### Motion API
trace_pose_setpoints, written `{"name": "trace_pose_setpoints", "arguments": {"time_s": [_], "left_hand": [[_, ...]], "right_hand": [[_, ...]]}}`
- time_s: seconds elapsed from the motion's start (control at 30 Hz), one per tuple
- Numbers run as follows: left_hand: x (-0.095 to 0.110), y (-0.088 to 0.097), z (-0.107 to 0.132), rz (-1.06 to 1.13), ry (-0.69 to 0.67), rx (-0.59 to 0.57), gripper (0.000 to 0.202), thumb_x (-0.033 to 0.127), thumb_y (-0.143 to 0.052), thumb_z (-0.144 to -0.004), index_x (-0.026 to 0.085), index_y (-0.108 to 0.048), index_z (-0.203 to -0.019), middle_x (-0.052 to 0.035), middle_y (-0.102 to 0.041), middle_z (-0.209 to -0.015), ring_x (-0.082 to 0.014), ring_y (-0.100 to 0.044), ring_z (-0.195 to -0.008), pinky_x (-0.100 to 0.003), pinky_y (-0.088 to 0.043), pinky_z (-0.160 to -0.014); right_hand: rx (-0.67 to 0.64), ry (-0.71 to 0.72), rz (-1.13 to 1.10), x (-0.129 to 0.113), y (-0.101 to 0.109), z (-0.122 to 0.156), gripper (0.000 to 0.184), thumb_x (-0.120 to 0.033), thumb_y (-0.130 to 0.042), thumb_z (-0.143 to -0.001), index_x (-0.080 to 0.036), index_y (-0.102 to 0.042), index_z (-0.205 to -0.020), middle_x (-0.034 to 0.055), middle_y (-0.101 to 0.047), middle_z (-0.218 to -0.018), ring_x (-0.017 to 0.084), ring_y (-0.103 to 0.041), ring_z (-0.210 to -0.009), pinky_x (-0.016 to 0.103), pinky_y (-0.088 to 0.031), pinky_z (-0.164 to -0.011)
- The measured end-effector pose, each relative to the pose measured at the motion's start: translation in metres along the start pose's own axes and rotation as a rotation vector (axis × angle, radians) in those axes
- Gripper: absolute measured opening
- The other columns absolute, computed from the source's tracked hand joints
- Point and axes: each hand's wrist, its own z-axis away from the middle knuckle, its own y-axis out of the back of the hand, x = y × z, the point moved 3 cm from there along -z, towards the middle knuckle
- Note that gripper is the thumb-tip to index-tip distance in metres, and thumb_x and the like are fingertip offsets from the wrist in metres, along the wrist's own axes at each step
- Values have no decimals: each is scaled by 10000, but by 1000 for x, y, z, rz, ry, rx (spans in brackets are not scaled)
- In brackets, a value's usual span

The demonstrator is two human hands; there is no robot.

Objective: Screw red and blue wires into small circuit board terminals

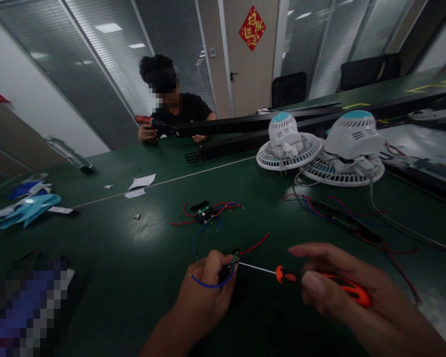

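From where I'm watching, the left hand (204,292) is closed at bottom centre, its fingers and thumb pinching a small green circuit board (235,257) that pokes out at the top of the grip. A blue wire (208,285) loops under the hand, and a red wire (254,244) rises to the right of the board. The right hand (342,287), at lower right, wraps an orange-and-black screwdriver (342,285), with its steel shaft (256,268) pointing left. The tip reaches the board or sits just beside it; I can't tell which from this view.

That's where my worry lies. If the tip slips under pressure, it could scratch the board or jab the left fingers, which sit right behind it. A sharp tug on either thin wire could strain its joint, and the dim light makes a small tip harder to seat.

On the dark green surface (134,297), a second wired board (206,213) lies just ahead of the hands, and a wire bundle (342,218) sprawls at right. A loose wire could snag there. Two white fan units (288,144) stand at upper right, and a co-worker (171,99) at the far end holds a red drill (146,120).
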Motion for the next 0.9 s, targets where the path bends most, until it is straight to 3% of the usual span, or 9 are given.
{"name": "trace_pose_setpoints", "arguments": {"time_s": [0.13, 0.2, 0.37, 0.73, 0.9], "left_hand": [[1, 1, -1, -5, -7, 0, 58, 171, -501, -867, 212, -482, -904, 14, -650, -640, -117, -599, -484, -203, -428, -441], [2, 1, -2, 4, -11, -4, 63, 163, -501, -865, 210, -484, -903, 13, -650, -642, -118, -601, -490, -203, -428, -441], [1, 1, 0, 7, 1, 9, 57, 166, -511, -864, 208, -489, -894, 16, -644, -633, -119, -602, -493, -205, -436, -453], [1, 1, 1, 37, 9, -3, 70, 155, -511, -860, 198, -502, -914, 0, -665, -680, -129, -639, -546, -222, -482, -504], [0, 0, 0, 20, 12, 0, 70, 148, -509, -854, 197, -498, -903, 16, -634, -624, -122, -611, -498, -209, -454, -460]], "right_hand": [[-76, 10, -88, 15, -2, 2, 475, -546, -343, -935, -236, -651, -1118, 28, -698, -640, 181, -664, -548, 269, -530, -484], [-53, -9, -90, 15, -3, 4, 506, -552, -309, -945, -225, -662, -1103, 18, -668, -575, 171, -629, -481, 262, -495, -433], [39, -4, -29, -5, -5, 6, 387, -509, -436, -907, -225, -676, -1015, -44, -562, -439, 142, -548, -390, 243, -388, -364], [120, -83, -120, -12, -7, 8, 313, -428, -555, -802, -217, -665, -1005, -49, -592, -489, 139, -543, -403, 244, -422, -382], [126, -99, -149, -12, -7, 6, 300, -421, -587, -782, -217, -649, -994, -42, -612, -506, 147, -569, -419, 248, -444, -394]]}}
